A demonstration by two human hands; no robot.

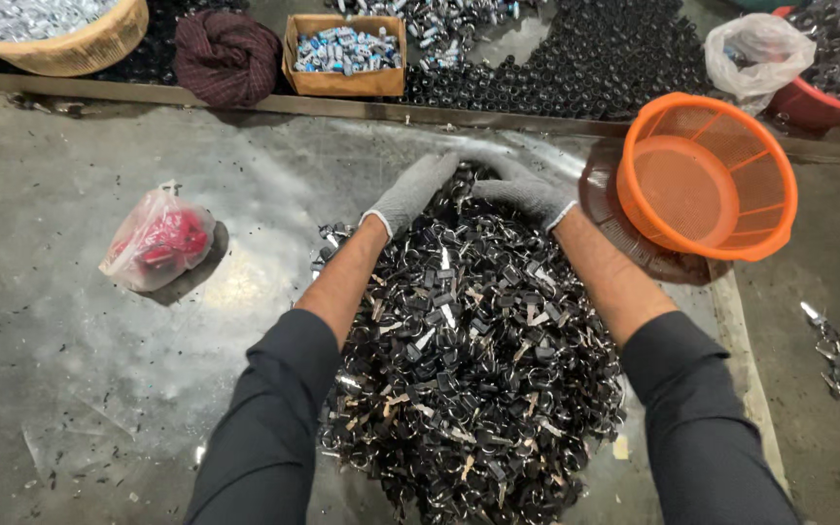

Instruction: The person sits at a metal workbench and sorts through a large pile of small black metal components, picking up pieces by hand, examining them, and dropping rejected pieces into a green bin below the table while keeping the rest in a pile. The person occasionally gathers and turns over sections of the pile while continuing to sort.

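Fingers of both my gloved hands lay spread and cupped over the far edge of the heap of small black and silver metal parts on the grey surface. Loose, hard, probably sharp-edged pieces, I judged, best scooped from underneath by the handful.

left hand + right hand: gloved, on far edge of metal-parts heap | orange basket: right | red bag: left
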